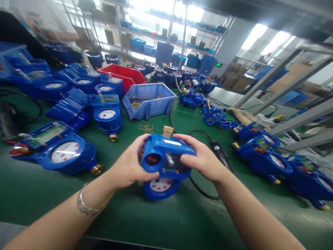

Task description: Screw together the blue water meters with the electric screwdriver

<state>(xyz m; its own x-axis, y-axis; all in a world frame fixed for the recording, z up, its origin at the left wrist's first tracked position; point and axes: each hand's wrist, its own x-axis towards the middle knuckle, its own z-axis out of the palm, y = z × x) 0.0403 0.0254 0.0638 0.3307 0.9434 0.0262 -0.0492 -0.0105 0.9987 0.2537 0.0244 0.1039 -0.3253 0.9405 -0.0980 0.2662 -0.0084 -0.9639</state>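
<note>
A blue water meter (179, 172) with a brass threaded end and a white dial is held between both my hands, over the green bench (125, 215). My left hand (132, 159) grips its left side, beside a round open socket in the casing. On the right side, my right hand (201, 158) is closed around the casing, thumb on top near the dark display window. Beyond the meter lies a scatter of small brass-coloured screws (146, 127). Behind them stands a light-blue bin (158, 109) with more screws inside.
More blue water meters (66, 152) crowd the left, some with circuit boards exposed. Others (262, 156) line the right beside a metal frame (293, 107). A black corded tool (220, 152) lies right of my hands. A red bin (125, 74) stands further back. A person (52, 24) is at upper left.
</note>
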